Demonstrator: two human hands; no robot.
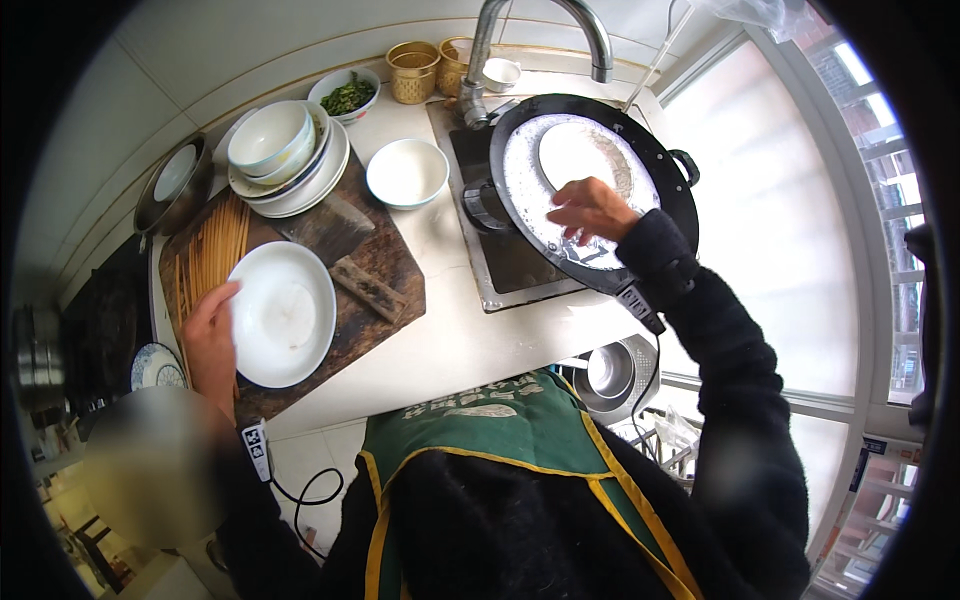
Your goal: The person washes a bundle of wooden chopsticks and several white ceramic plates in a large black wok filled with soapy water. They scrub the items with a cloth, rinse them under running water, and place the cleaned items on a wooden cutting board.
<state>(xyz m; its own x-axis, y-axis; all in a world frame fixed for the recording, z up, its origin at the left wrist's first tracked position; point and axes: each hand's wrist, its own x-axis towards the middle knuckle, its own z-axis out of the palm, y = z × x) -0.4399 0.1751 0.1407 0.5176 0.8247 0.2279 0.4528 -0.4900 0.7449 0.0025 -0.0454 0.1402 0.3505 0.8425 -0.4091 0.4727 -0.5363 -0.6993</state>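
My left hand grips the left edge of a white shallow dish, which lies over a dark wooden cutting board. Over a black wok filled with soapy water, my right hand hovers with its fingers apart and bent, near a white round dish in the suds. Whether the fingertips touch the water I cannot tell. A cleaver with a wooden handle rests on the board beside a bundle of wooden chopsticks.
Stacked bowls and plates stand at the board's back. Right of them are a white bowl and a bowl of greens. Behind the wok rises a metal faucet, near brass-coloured cups. A metal pan leans by the wall.
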